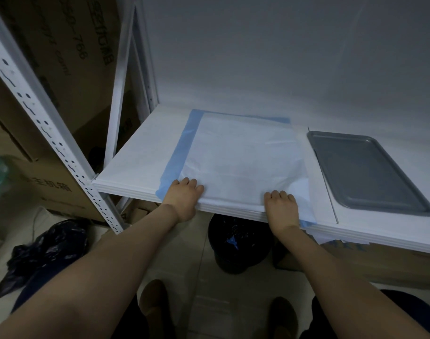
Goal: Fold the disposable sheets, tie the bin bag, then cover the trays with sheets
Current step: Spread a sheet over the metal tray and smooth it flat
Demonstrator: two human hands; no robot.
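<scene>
A white disposable sheet (243,155) with a blue border lies flat on the white shelf (140,152). My left hand (182,199) grips the sheet's near edge by its left corner, fingers curled on top at the shelf's front edge. My right hand (281,206) grips the same edge near the right corner. A bare grey tray (365,172) sits on the shelf to the right of the sheet. A bin lined with a black bag (236,238) stands on the floor under the shelf. I cannot tell whether anything lies under the sheet.
A crumpled black bag (45,253) lies on the floor at the left. Cardboard boxes (50,77) fill the space behind the perforated white rack post (52,140). A plain wall backs the shelf. My shoes (155,304) stand on the tiled floor below.
</scene>
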